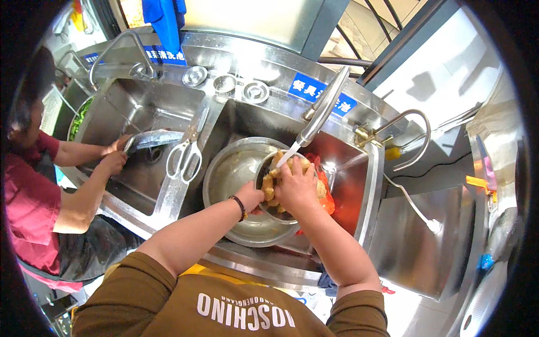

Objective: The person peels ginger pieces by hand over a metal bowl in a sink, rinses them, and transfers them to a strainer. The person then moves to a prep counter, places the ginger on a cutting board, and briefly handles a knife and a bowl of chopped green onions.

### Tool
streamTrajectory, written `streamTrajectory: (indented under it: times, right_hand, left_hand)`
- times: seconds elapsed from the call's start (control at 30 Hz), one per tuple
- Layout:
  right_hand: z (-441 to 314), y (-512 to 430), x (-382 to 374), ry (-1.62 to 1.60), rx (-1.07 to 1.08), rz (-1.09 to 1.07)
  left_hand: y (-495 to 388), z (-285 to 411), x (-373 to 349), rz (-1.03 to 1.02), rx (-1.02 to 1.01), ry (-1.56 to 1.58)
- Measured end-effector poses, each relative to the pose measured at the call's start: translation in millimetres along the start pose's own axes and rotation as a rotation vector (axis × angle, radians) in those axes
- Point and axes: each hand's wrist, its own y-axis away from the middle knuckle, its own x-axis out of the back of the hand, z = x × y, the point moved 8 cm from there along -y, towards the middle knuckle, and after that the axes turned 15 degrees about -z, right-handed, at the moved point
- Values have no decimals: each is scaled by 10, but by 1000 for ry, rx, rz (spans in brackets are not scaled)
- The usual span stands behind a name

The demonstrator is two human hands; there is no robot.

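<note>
Water runs from a steel faucet [322, 111] into a small metal bowl [262, 162] that holds pieces of what looks like ginger root [268, 185]. My left hand [249, 197] grips this bowl's left rim. Spread over the pieces, my right hand [296, 183] rests in the bowl; whether its fingers grasp any is hidden. Beneath sits a wide metal basin [223, 185], overlapped by the small bowl, in the right sink. A red plastic bag [326, 196] lies in the sink beside the bowl, on its right.
White-handled scissors [184, 160] lie on the divider between the sinks. At the left sink a co-worker [38, 189] holds a fish [156, 138]. Steel drain strainers [255, 92] sit on the back ledge. A curved faucet [417, 116] stands at the right corner.
</note>
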Motion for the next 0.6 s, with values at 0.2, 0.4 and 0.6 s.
streamTrajectory:
  times: [0.2, 0.4, 0.6]
  right_hand:
    - [-194, 229, -114, -121, 209, -103]
    - [-229, -142, 302, -502, 432, -46]
    - [-55, -710, 599, -1272, 425, 41]
  left_hand:
    - [346, -388, 70, -30, 39, 129]
    - [460, -335, 508, 13, -116, 257]
    - [401, 124, 687, 94, -225, 324]
